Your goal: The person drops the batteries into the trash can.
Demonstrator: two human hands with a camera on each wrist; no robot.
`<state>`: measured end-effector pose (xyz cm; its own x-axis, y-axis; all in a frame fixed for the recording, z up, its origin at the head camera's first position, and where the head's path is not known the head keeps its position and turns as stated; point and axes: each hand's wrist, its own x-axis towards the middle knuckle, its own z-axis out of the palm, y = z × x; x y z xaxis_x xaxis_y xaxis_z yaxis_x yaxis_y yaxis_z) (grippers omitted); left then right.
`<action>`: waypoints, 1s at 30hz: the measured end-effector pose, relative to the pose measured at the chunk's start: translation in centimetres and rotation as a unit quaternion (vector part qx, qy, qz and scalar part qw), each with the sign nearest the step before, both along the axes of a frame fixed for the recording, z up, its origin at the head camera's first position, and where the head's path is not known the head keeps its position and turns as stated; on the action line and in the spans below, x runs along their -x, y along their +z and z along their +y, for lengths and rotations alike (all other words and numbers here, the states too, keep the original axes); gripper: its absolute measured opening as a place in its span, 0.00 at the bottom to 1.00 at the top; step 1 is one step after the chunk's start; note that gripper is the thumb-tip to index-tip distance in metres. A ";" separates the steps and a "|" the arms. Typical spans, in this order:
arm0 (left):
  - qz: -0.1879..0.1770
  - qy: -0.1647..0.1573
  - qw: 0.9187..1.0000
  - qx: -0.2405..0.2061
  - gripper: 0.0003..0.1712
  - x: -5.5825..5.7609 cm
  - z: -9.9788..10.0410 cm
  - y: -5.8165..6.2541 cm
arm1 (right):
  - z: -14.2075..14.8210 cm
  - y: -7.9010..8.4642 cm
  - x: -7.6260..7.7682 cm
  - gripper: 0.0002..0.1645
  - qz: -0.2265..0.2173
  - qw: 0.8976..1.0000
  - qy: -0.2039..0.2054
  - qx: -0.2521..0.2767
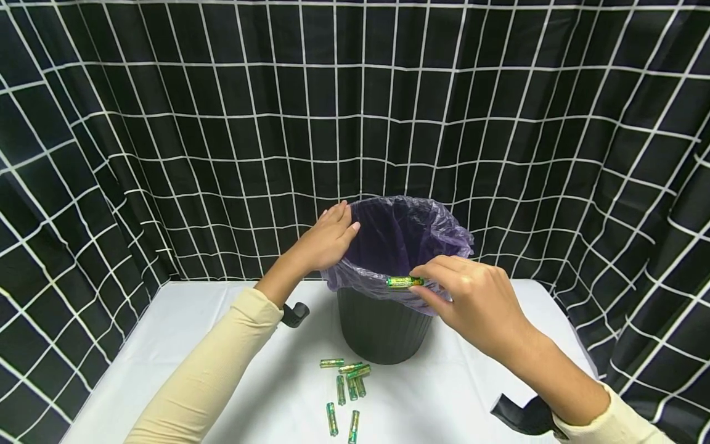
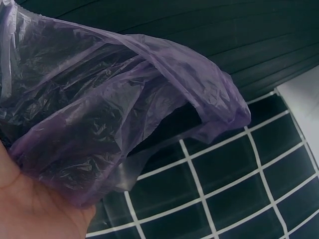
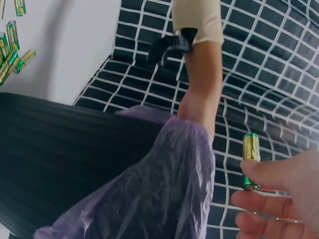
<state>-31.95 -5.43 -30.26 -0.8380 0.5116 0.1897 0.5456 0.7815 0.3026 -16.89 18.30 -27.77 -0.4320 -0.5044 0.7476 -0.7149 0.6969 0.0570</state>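
Between thumb and fingers my right hand [image 1: 477, 296] pinches a green and gold battery [image 1: 405, 282], just above the near right rim of the bin. The right wrist view shows the same battery [image 3: 250, 158] clear of the bag. My left hand [image 1: 330, 237] rests with straight fingers on the left rim, against the purple plastic bag [image 2: 99, 114]. That bag [image 1: 444, 222] lines a black bin [image 1: 383, 327] and folds over its edge. Several more batteries [image 1: 355, 370] lie loose on the white table in front of the bin.
A white cloth covers the table [image 1: 460, 394]. Behind and on both sides hangs a black curtain [image 1: 249, 123] with a white grid. Black curved wrist mounts [image 1: 524, 416] stick out from both forearms.
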 end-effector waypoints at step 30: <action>0.001 0.001 1.000 0.004 0.35 0.3 -0.2 -0.1 | -0.4 -0.4 6.1 0.09 -0.072 0.993 -0.086 -0.023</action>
<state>-32.23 -5.59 -30.38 -0.8383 0.5122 0.1870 0.5452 0.7843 0.2959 -22.97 17.91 -28.15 -0.6147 -0.4462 0.6504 -0.5891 0.8080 -0.0025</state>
